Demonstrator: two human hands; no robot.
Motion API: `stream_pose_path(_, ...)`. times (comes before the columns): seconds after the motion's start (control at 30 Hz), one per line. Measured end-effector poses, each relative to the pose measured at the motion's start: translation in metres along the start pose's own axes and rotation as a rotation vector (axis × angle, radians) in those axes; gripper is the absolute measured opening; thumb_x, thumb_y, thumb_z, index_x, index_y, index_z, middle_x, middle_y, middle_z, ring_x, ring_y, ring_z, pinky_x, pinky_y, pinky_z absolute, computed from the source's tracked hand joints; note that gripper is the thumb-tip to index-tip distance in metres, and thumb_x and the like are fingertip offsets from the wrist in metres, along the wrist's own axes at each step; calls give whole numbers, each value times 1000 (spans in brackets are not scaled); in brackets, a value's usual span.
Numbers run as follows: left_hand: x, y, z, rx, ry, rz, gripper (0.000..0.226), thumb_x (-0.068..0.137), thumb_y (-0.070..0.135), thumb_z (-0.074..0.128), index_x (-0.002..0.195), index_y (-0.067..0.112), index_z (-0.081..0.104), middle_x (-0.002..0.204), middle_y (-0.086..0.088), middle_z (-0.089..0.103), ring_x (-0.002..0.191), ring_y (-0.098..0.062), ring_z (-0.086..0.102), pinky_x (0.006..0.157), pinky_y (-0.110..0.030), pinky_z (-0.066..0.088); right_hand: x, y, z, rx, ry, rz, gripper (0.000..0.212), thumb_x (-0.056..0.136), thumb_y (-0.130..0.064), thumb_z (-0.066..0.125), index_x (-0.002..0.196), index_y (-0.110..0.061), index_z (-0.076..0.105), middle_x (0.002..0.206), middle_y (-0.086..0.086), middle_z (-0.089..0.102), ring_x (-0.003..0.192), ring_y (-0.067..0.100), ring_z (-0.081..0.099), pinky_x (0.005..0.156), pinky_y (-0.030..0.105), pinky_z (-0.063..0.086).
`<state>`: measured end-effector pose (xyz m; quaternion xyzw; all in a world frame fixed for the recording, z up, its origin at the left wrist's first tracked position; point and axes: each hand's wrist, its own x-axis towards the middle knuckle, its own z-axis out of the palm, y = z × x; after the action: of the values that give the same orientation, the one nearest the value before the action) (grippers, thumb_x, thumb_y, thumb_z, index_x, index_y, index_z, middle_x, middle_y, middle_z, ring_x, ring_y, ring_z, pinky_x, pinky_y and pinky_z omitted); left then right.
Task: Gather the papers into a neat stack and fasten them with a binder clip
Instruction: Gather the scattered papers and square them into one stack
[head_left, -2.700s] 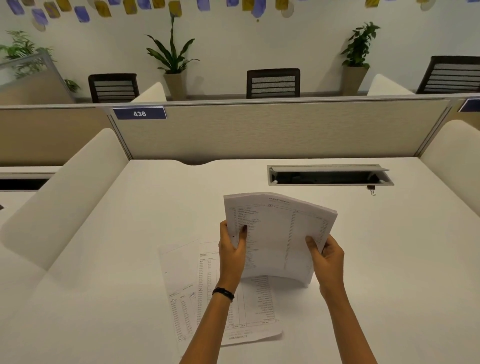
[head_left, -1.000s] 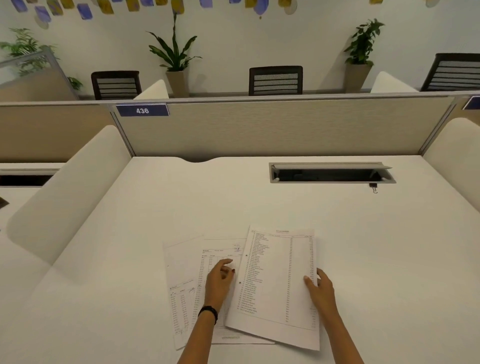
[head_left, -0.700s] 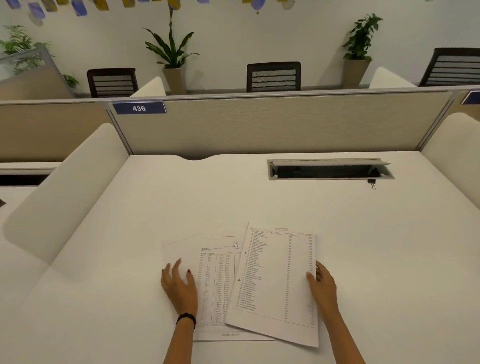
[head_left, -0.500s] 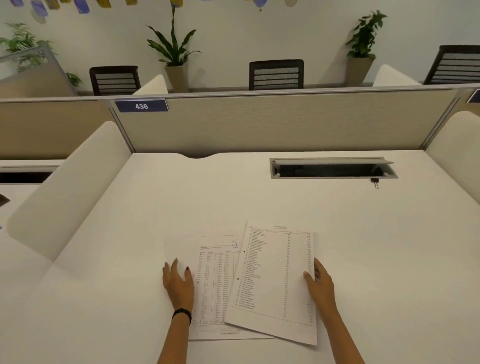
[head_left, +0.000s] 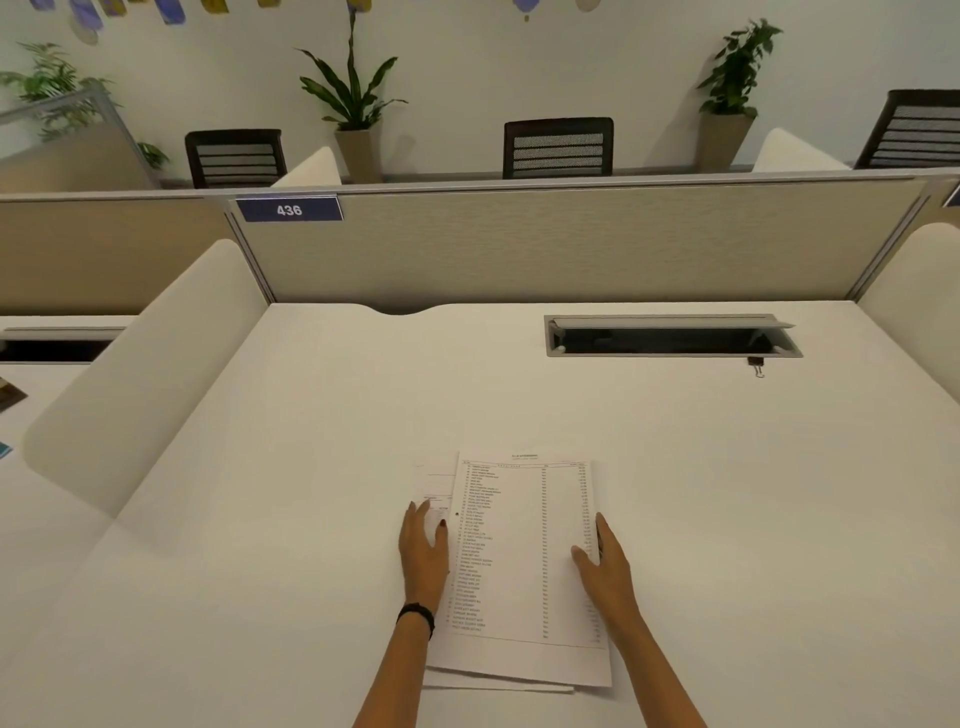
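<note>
The left hand (head_left: 423, 551) and the right hand (head_left: 605, 567), fingers straight, touch the sides of one pile of papers (head_left: 524, 561); one binder clip (head_left: 757, 365) lies far right.

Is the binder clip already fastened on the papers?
No, the binder clip lies on the desk beside the cable slot, well apart from the papers under the left hand and right hand.

so it's just two bare forearms in shot, the left hand (head_left: 423, 551) has dark polish on its nails and a thin black band (head_left: 417, 616) snug round the wrist, right hand (head_left: 605, 566) bare
</note>
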<state>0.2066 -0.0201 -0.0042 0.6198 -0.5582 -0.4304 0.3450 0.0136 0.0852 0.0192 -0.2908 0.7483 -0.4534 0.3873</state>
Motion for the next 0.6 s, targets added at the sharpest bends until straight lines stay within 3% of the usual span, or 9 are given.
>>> stream_pose_path(0.17,-7,13,13,-57,-100,-22,46,93,18,51,136,14,38,147,-7,35,136,-22,32,116,-44,26,0,0,5,-18,-17,9,62,91,-9,49,145,-9,18,152,9,25,138,23,27,111,32,23)
stream_pose_path(0.33,-5,19,15,-121,-87,-77,50,91,15,54,137,14,36,142,-7,40,130,-22,39,112,-42,33,-1,0,5,-32,-18,23,64,91,-10,50,145,-10,16,152,8,24,139,24,26,112,35,23)
stream_pose_path(0.47,-2,19,9,-207,-113,-122,54,88,13,59,135,20,33,129,-7,50,111,-24,53,95,-39,49,1,1,2,-12,-14,36,65,90,-7,52,145,-11,18,152,7,26,138,24,28,112,37,25)
stream_pose_path(0.53,-3,19,8,-236,-96,-121,52,87,12,60,133,20,35,121,-7,54,99,-19,57,82,-30,51,1,1,2,-5,-9,39,64,89,-6,52,144,-10,19,151,7,27,138,23,29,111,35,25)
stream_pose_path(0.6,-5,20,8,-247,-63,-122,48,88,11,59,131,17,39,118,-8,56,95,-17,56,79,-27,49,1,0,2,5,-7,40,63,89,-5,51,144,-10,21,151,7,28,137,23,30,112,36,26)
